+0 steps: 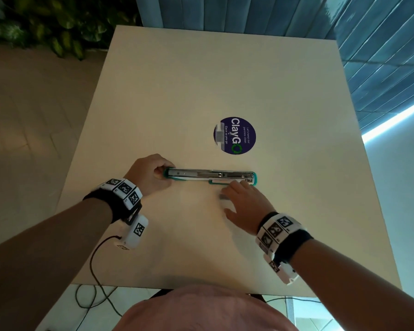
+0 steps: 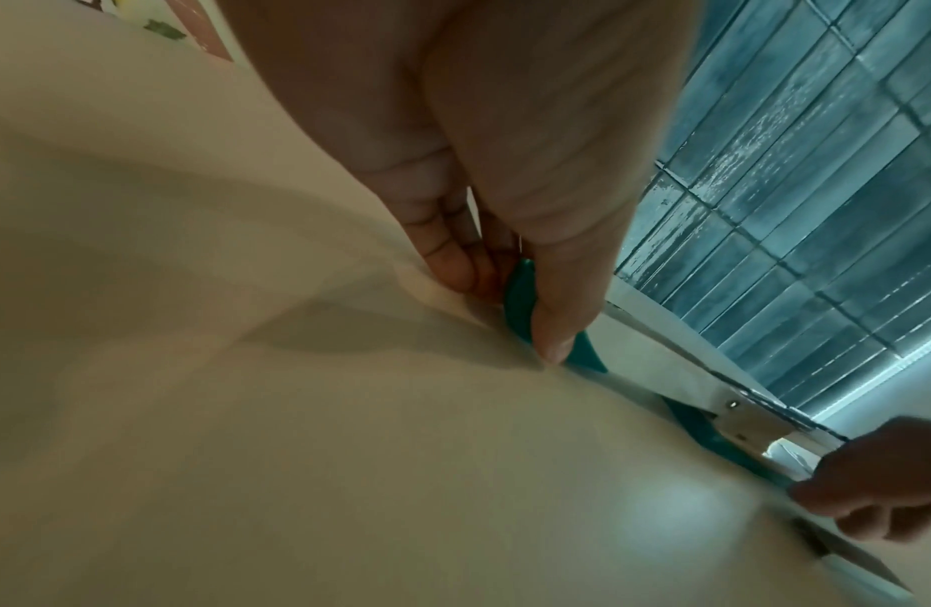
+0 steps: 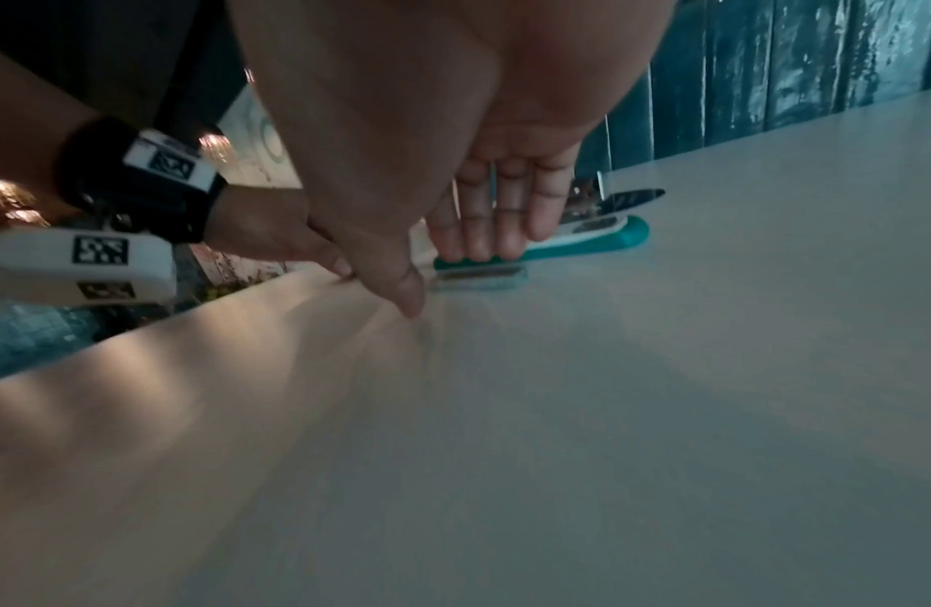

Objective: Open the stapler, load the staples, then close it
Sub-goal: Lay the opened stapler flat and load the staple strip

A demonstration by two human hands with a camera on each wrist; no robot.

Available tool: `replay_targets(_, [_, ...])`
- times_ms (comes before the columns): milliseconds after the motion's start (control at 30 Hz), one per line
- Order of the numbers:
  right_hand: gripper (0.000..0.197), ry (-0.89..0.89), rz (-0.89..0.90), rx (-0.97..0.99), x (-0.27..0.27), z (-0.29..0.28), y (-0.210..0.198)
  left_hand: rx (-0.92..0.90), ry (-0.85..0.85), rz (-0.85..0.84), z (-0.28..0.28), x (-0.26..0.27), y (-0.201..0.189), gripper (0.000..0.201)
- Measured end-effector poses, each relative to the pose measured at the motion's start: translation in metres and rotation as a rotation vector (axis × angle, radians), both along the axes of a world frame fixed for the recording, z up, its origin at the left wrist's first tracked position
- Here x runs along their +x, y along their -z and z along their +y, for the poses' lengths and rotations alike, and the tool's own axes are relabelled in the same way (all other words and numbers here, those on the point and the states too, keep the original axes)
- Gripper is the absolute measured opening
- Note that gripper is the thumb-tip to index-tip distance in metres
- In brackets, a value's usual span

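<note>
On the left, the left hand (image 1: 151, 174) is curled around the teal end of the stapler (image 1: 210, 176), fingers and thumb pinching it against the table (image 1: 201, 80) — the left wrist view shows the thumb pressed down on the teal plastic. From there the stapler runs flat out to the right, swung fully open, its long axis crossing straight in front of the person from one hand to the other, metal channel facing up. Moving along it, the strip of staples (image 1: 224, 197) lies on the table just on the near side of the stapler's right half, a small grey blur in the head view. And right over it, the right hand (image 1: 244, 206) is spread loose, fingers straight, tips touching the stapler's near edge, gripping nothing. So the right hand is plainly the nearer one to the staples, which sit between its thumb and the stapler. The next move looks like a short pick-up, then a lift away from the body into that open channel, strip parallel to it.
</note>
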State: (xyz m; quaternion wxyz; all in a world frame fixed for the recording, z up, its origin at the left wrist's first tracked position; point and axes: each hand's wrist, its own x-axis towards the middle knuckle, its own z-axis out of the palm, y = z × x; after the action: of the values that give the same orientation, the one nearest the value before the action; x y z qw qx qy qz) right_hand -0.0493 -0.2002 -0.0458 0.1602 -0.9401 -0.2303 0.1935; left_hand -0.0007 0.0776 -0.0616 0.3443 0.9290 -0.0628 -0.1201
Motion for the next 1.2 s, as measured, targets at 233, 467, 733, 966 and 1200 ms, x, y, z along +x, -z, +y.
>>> replay_targets(233, [0.016, 0.002, -0.029, -0.003, 0.001, -0.002, 0.007, 0.019, 0.000, 0.002, 0.000, 0.001, 0.001, 0.033])
replay_targets(467, [0.011, 0.045, -0.110, 0.131, 0.035, -0.013, -0.033, -0.001, 0.004, -0.019, 0.001, 0.001, 0.002, 0.031])
replay_targets(733, [0.017, 0.035, -0.022, -0.004, 0.056, -0.022, -0.033, 0.001, 0.001, -0.018, 0.001, 0.000, 0.002, 0.031])
replay_targets(966, [0.019, 0.029, -0.012, 0.006, 0.058, -0.026, -0.027, 0.015, 0.003, -0.020, 0.001, 0.001, 0.003, 0.031])
replay_targets(1200, [0.028, -0.016, 0.028, -0.046, 0.061, -0.025, -0.033, 0.007, 0.014, -0.025, 0.001, 0.001, 0.001, 0.031])
